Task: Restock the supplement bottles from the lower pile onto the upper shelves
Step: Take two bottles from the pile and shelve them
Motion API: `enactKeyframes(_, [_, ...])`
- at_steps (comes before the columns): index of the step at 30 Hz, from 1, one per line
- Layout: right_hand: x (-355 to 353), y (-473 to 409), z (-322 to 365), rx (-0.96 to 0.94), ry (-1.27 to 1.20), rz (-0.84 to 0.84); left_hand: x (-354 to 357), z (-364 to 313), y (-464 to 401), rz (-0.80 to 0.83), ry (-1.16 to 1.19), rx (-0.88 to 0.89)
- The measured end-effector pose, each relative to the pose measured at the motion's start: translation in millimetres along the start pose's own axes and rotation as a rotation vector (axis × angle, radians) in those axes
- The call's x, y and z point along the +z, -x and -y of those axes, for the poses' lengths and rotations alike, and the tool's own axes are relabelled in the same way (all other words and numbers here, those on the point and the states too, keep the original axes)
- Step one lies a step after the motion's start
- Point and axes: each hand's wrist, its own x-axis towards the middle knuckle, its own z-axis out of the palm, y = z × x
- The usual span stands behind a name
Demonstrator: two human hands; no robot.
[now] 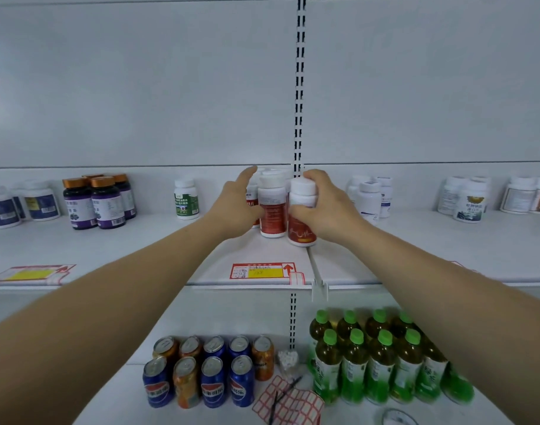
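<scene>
On the upper shelf (pixel 446 240), the right hand (pixel 326 207) gripped a red-labelled supplement bottle (pixel 302 216), fingers curled round its white cap and thumb on its label. Just left, the left hand (pixel 238 207) touched a second red-labelled bottle (pixel 272 207), its fingers straight and slightly spread. Soda cans (pixel 207 375) stood on the lower shelf.

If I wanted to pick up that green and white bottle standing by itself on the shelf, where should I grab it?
Probably round the middle of the green-label bottle, coming straight in from the front. It stands upright and alone on the shelf, with bare gaps on both sides, so fingers and thumb can wrap its round body. The white cap is narrower, so likely a weaker hold.
</scene>
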Motion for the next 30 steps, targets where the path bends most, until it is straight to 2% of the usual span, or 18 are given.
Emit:
enactKeyframes(3, [-4,-8,-10,0.055,-0.078,0.028,8,-3,-4,0.026,-0.003,0.022])
enactKeyframes(8, [6,-14,-7,0.057,-0.191,0.104,13,-3,-3,-0.047,0.064,0.111])
enactKeyframes(12, [12,-19,-1,0.066,-0.229,0.192,-3,7,0,-0.082,0.107,0.082])
enactKeyframes(15, [18,-24,5,0.037,-0.218,0.232,-18,18,2,-0.068,0.011,0.012])
enactKeyframes(19, [24,-30,5,0.037,-0.156,0.209,-28,28,5,0.082,0.128,-0.029])
enactKeyframes(23, [25,-32,3,0.017,-0.097,0.182,-21,30,4,0.02,0.113,0.0])
enactKeyframes(27, [27,-33,6,-0.039,-0.041,0.162,-14,29,2,0.077,0.094,-0.037])
enactKeyframes(30, [26,-34,9,-0.042,-0.021,0.157,-10,30,3,0.05,0.069,-0.03])
